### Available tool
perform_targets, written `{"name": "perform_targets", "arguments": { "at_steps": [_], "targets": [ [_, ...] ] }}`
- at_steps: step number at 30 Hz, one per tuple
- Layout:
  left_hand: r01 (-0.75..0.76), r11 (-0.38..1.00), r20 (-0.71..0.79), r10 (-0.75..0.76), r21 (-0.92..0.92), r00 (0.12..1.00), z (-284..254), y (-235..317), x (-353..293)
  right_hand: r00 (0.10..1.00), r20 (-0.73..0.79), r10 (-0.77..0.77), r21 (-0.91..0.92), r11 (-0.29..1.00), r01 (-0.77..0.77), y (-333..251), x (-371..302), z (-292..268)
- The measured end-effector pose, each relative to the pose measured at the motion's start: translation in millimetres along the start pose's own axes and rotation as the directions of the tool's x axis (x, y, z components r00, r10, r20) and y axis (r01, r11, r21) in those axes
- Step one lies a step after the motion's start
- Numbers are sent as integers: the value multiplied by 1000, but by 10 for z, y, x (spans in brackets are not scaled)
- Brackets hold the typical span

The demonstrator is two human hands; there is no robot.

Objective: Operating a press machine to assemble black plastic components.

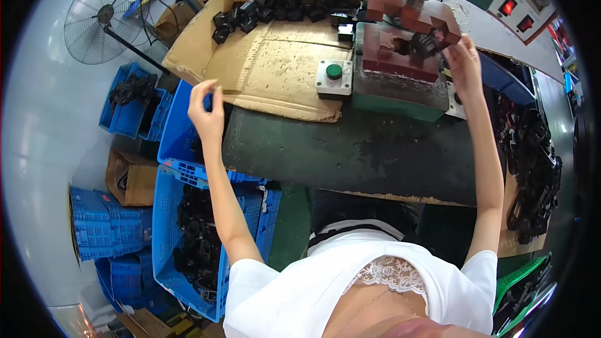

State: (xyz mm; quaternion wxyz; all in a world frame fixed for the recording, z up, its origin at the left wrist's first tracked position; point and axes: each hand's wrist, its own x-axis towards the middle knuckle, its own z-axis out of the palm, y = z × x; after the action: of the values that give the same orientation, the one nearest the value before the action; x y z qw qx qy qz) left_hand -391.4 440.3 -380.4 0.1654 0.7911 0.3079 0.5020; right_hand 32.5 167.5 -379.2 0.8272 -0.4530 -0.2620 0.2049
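In the head view my right hand is at the right side of a press, its fingertips closed on a small black ribbed part. That part sits tilted at the dark red fixture block, under the red upper tool. Some of my right fingertips are hidden behind the tool. My left hand hovers by the left edge of a cardboard tray, above a blue crate. Its fingers are curled toward the thumb, and nothing shows between them.
Black parts lie heaped at the tray's back. A green push-button box stands left of the press; a second button box is right of it. Blue crates with black parts flank the dark table. A fan stands far left.
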Motion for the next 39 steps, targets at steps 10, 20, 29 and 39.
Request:
{"name": "perform_targets", "arguments": {
  "at_steps": [10, 20, 29, 39],
  "targets": [
    [-360, 846, 543, 530, -395, 651, 1991, 633, 1054, 930, 125, -347, -577, 736, 353, 50, -186, 557],
    [-370, 877, 630, 479, -308, 611, 2850, 896, 1245, 854, 313, -416, -848, 283, 449, -61, -334, 412],
    [-693, 706, 512, 652, -144, 559, 2792, 975, 1406, 656, 675, -337, -620, 223, 752, -99, -247, 447],
    [-41, 998, 882, 69, -57, 465, 3030, 624, 1405, 575, 772, -269, -579, 73, 812, -54, -111, 621]
  ]
}}
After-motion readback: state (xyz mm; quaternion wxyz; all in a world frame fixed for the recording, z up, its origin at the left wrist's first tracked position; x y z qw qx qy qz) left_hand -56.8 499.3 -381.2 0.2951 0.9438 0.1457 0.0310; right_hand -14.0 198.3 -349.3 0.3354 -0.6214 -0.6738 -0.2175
